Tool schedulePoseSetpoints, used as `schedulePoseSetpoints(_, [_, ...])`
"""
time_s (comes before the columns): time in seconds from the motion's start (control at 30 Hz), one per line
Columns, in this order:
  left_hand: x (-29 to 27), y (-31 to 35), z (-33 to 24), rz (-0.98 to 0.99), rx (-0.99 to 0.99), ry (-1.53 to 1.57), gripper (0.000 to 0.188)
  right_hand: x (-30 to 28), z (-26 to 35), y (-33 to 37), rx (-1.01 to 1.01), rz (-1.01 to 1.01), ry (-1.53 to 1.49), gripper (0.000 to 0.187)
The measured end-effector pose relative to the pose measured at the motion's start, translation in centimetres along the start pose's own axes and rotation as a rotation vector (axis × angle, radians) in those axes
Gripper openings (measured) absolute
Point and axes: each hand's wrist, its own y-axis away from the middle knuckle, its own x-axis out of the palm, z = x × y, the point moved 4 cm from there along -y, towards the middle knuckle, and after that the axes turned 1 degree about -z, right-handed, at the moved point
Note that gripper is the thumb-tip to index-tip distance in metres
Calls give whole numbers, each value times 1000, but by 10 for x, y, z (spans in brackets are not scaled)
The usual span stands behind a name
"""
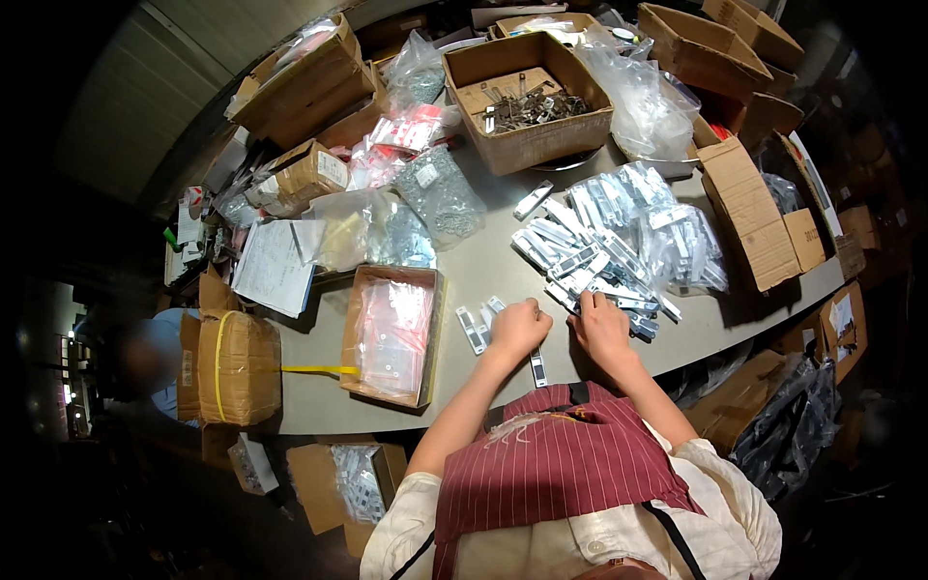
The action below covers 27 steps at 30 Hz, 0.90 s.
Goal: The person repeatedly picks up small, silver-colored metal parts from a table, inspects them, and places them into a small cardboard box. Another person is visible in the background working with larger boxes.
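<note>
My left hand (520, 331) is curled low over the table at the near edge of the loose pieces; its fingertips are hidden beneath it. Close by lie slim silver metal pieces with dark insets: one metal piece (472, 330) at its left and another metal piece (538, 369) just below it. My right hand (601, 327) bends its fingers down at the near side of a heap of the same metal pieces (580, 253). What either hand pinches is too small or hidden to make out. Some of the heap's right part is in clear plastic bags (694, 246).
An open box of flat clear-and-red bags (422, 372) stands left of my left arm. Beyond the heap is a carton of small metal parts (527, 145). A taped carton (256, 372), papers (275, 261) and bagged hardware (440, 198) sit leftward; an open carton (749, 217) stands right.
</note>
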Motion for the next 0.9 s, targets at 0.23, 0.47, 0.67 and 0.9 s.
schedulePoseSetpoints(0.23, [-43, 33, -20, 537, -80, 2046, 22, -1, 15, 17, -190, 38, -90, 25])
schedulePoseSetpoints(0.47, [-34, 43, -23, 142, -292, 1465, 26, 11, 16, 16, -146, 38, -180, 26])
schedulePoseSetpoints(0.67, [-6, 41, 15, 32, -497, 1077, 33, 10, 10, -1, 121, 283, -647, 30])
schedulePoseSetpoints(0.9, [-17, 40, -1, -119, -181, 492, 44, -19, 32, 6, -33, 101, -721, 36])
